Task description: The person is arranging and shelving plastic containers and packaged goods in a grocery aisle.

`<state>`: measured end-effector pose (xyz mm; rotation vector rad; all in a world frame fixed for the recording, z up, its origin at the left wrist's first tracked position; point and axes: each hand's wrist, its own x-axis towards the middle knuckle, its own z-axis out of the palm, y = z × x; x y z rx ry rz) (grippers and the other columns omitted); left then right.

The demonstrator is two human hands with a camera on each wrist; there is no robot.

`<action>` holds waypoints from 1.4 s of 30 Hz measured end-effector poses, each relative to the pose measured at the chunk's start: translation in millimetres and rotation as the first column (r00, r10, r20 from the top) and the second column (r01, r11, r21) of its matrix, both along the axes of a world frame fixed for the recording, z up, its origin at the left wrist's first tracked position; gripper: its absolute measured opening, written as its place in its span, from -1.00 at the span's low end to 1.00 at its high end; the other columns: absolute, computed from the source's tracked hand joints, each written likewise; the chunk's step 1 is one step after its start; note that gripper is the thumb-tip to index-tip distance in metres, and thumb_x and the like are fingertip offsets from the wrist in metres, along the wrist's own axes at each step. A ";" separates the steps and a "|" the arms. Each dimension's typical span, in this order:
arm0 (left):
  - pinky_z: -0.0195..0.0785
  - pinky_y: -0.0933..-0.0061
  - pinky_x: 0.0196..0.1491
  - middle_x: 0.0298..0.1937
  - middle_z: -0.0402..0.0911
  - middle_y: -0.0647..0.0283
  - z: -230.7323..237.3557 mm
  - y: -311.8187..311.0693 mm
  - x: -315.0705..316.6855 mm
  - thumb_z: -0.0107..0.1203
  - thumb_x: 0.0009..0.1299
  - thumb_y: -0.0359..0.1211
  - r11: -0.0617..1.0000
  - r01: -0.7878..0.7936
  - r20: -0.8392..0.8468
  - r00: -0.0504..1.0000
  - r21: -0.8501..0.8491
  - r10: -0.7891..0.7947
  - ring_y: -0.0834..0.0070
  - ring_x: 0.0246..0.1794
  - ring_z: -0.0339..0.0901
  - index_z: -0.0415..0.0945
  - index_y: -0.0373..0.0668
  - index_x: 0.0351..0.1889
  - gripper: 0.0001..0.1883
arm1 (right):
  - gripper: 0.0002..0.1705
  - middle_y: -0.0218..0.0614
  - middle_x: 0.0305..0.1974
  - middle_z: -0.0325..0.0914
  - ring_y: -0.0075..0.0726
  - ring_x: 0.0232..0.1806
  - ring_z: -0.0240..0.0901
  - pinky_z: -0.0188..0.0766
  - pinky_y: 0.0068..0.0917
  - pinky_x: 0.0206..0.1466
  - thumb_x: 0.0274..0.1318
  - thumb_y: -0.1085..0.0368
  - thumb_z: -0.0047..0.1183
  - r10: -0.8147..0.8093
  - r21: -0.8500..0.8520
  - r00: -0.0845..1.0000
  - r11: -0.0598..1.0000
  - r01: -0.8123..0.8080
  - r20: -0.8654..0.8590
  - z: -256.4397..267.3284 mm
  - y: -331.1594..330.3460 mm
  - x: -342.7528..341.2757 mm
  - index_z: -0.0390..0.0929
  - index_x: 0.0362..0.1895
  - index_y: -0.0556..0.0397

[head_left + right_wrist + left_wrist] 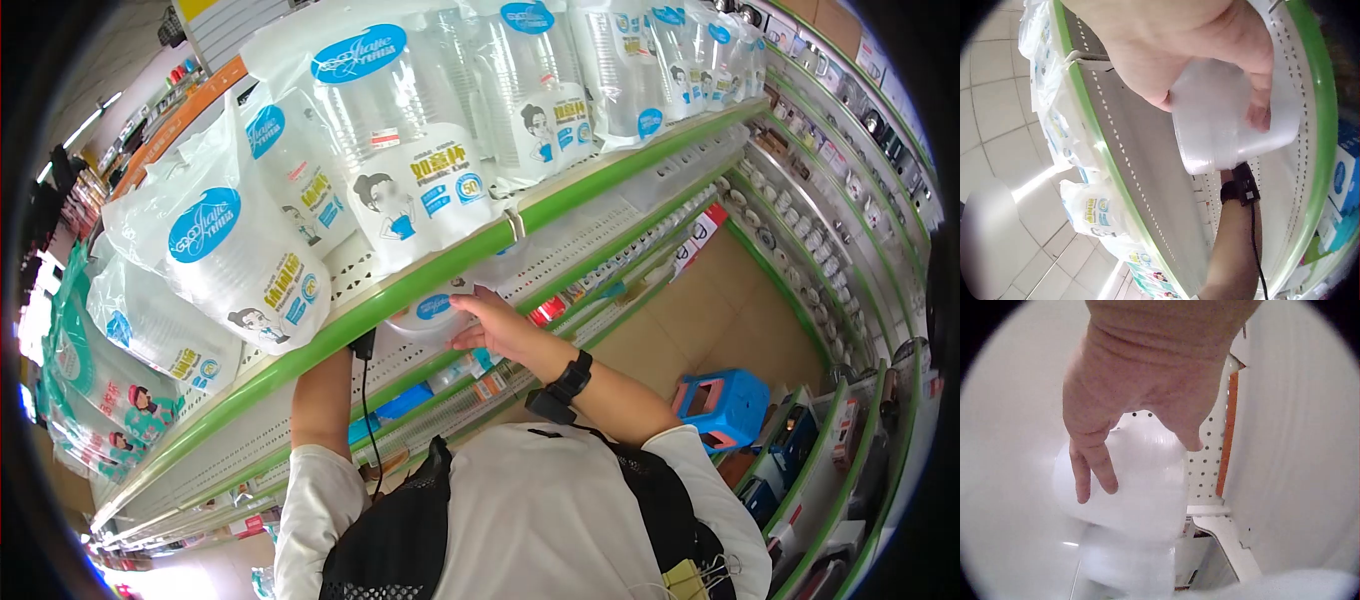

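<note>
Now, right under the upper shelf [600, 190], both arms are reaching in. The right hand [492, 325] has thumb and fingers bent round opposite sides of a clear plastic pack [1210, 134], pinching it just beneath the green edge, to the scene's left of that wrist. Over to the left hand [1141, 378]: well in behind the edge, fingers spread and fairly straight down one side of a milky package [1141, 472], thumb out by the other. Whether that's the very same pack, I can't tell.

So where's the danger? Slick plastic, for one: if the right fingertips press too lightly, the pack could slip or roll towards the near edge; squeeze too hard and thin walls might buckle. Headroom looks tight as well, so a sharp lift could knock the shelf above and jostle the bagged cups [420, 190] along its front. And watch that black cable [366, 405], trailing from the left wrist: it could snag on the shelf edge if the arm pulls back quickly.
</note>
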<state>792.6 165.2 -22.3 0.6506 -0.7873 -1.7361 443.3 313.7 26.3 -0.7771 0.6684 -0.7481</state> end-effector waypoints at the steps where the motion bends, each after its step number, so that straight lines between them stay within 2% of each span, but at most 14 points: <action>1: 0.36 -0.03 0.34 0.44 0.39 0.08 -3.2 7.3 -0.4 -0.04 0.59 -0.01 1.000 -0.013 -0.005 1.000 0.001 0.013 0.08 0.31 0.47 0.31 -0.07 0.43 -0.45 | -0.15 0.03 0.19 0.43 -0.07 -0.27 0.70 0.74 -0.27 -0.20 0.31 -0.02 0.18 -0.026 0.025 0.999 0.999 0.026 -0.019 -6.0 -6.8 6.3 0.04 0.47 0.04; 2: 0.36 -0.03 0.34 0.44 0.39 0.08 -5.9 14.1 -1.7 -0.04 0.59 -0.01 1.000 -0.025 -0.009 1.000 0.002 0.025 0.08 0.30 0.47 0.32 -0.07 0.43 -0.45 | -0.15 0.03 0.19 0.43 -0.07 -0.27 0.70 0.74 -0.27 -0.20 0.31 -0.02 0.18 -0.018 0.022 1.000 1.000 0.019 -0.023 -12.5 -13.8 11.9 0.04 0.47 0.04; 4: 0.35 -0.02 0.34 0.43 0.41 0.08 -1.2 12.8 -3.5 -0.04 0.59 -0.01 0.998 -0.056 -0.017 0.998 0.005 0.056 0.09 0.30 0.47 0.33 -0.07 0.42 -0.46 | -0.32 -0.21 0.26 0.43 -0.15 -0.04 0.65 0.73 -0.24 -0.05 0.39 -0.02 0.10 -0.065 0.018 0.991 0.998 0.067 -0.114 -24.5 -26.4 23.1 0.25 0.42 0.03; 10: 0.34 0.01 0.34 0.39 0.45 0.08 -12.8 72.3 -0.3 -0.04 0.59 -0.02 0.987 -0.161 -0.025 0.987 0.019 0.162 0.12 0.28 0.49 0.36 -0.08 0.40 -0.48 | -0.33 -0.30 0.34 0.33 -0.26 0.22 0.42 0.62 -0.16 0.16 0.42 -0.07 0.10 -0.124 -0.060 0.992 0.990 0.126 0.030 -36.2 -40.7 40.1 0.30 0.43 -0.02; 13: 0.34 0.03 0.35 0.37 0.47 0.08 -9.0 91.5 -15.6 -0.04 0.59 -0.03 0.975 -0.221 -0.027 0.975 0.022 0.221 0.14 0.28 0.49 0.37 -0.09 0.39 -0.48 | -0.30 -0.27 0.36 0.30 -0.21 0.28 0.35 0.52 -0.11 0.28 0.41 -0.09 0.12 -0.096 -0.040 0.988 0.994 0.101 0.117 -36.4 -32.9 39.1 0.28 0.45 -0.03; 18: 0.34 0.05 0.35 0.35 0.50 0.09 3.8 176.0 -29.6 -0.04 0.59 -0.04 0.937 -0.349 -0.045 0.936 0.011 0.349 0.16 0.27 0.50 0.39 -0.09 0.37 -0.50 | -0.29 -0.20 0.37 0.28 -0.07 0.28 0.38 0.45 -0.07 0.33 0.40 -0.04 0.14 -0.116 0.099 0.990 0.989 0.108 0.081 -38.6 -0.3 9.6 0.24 0.47 -0.04; 20: 0.41 0.14 0.25 0.27 0.56 0.10 35.1 225.5 -51.5 -0.07 0.60 -0.10 0.833 -0.524 0.031 0.849 0.179 0.528 0.20 0.16 0.56 0.45 -0.12 0.29 -0.57 | -0.32 -0.14 0.35 0.31 0.00 0.26 0.44 0.46 -0.06 0.31 0.39 0.01 0.15 -0.052 0.109 0.997 0.993 0.046 0.052 -42.6 15.1 -19.8 0.25 0.45 -0.03; 21: 0.41 0.14 0.25 0.27 0.56 0.10 38.3 247.1 -58.0 -0.07 0.60 -0.10 0.815 -0.554 0.023 0.829 0.172 0.559 0.20 0.16 0.56 0.45 -0.12 0.29 -0.57 | -0.34 -0.12 0.32 0.34 0.03 0.24 0.48 0.48 -0.05 0.29 0.39 0.03 0.14 -0.018 0.099 0.999 0.995 0.013 0.051 -38.6 27.7 -38.5 0.26 0.44 -0.03; 23: 0.48 0.25 0.03 0.13 0.64 0.15 37.3 299.8 -69.8 -0.08 0.61 -0.14 0.867 -0.474 -0.038 0.874 0.156 0.484 0.30 0.02 0.61 0.51 -0.11 0.18 -0.65 | -0.42 -0.12 0.18 0.49 0.03 0.10 0.59 0.53 -0.06 0.20 0.41 0.07 0.10 0.005 0.059 1.000 0.998 -0.007 0.028 -29.9 53.5 -72.5 0.30 0.40 -0.03; 24: 0.48 0.25 0.03 0.13 0.64 0.15 33.5 326.9 -78.1 -0.08 0.61 -0.14 0.843 -0.516 -0.049 0.848 0.152 0.528 0.30 0.02 0.61 0.51 -0.11 0.18 -0.65 | -0.46 -0.12 0.17 0.51 0.03 0.11 0.58 0.54 -0.08 0.18 0.43 0.08 0.06 0.002 0.043 1.000 0.999 -0.003 0.020 -29.4 66.8 -89.9 0.31 0.38 -0.04; 26: 0.47 0.29 0.02 0.11 0.66 0.15 22.7 382.7 -100.0 -0.08 0.61 -0.19 0.911 -0.404 -0.163 0.897 0.081 0.412 0.31 -0.05 0.61 0.52 -0.15 0.13 -0.69 | -0.47 -0.13 0.14 0.53 -0.01 0.00 0.60 0.55 -0.09 0.12 0.46 0.07 -0.01 -0.002 0.050 1.000 0.999 0.001 0.011 -39.3 86.8 -121.6 0.29 0.38 -0.04; 30: 0.46 0.32 0.00 0.03 0.69 0.15 12.8 486.2 -154.2 -0.07 0.61 -0.20 0.863 -0.488 -0.179 0.844 0.134 0.505 0.32 -0.06 0.61 0.54 -0.16 0.10 -0.70 | -0.51 -0.15 0.13 0.55 -0.09 -0.07 0.61 0.54 -0.16 0.03 0.43 0.08 -0.01 0.056 0.045 0.998 0.997 -0.057 0.007 -48.8 123.9 -166.0 0.32 0.34 -0.06; 33: 0.46 0.33 0.03 0.05 0.68 0.15 7.1 561.0 -186.4 -0.07 0.61 -0.21 0.844 -0.517 -0.226 0.813 0.141 0.536 0.33 -0.06 0.61 0.52 -0.17 0.12 -0.70 | -0.53 -0.15 0.11 0.55 -0.14 -0.10 0.61 0.54 -0.19 0.02 0.43 0.11 -0.04 0.111 0.049 0.994 0.993 -0.111 -0.003 -54.2 155.3 -174.1 0.33 0.32 -0.07; 42: 0.46 0.30 0.09 0.09 0.63 0.10 41.6 767.2 -230.3 0.00 0.57 -0.20 0.599 -0.797 -0.210 0.576 0.069 0.790 0.34 -0.03 0.60 0.49 -0.21 0.17 -0.65 | -0.50 -0.15 0.08 0.57 -0.20 -0.13 0.62 0.59 -0.24 -0.02 0.39 0.14 -0.04 0.476 0.056 0.879 0.877 -0.477 0.017 -48.2 269.8 -125.1 0.29 0.34 -0.03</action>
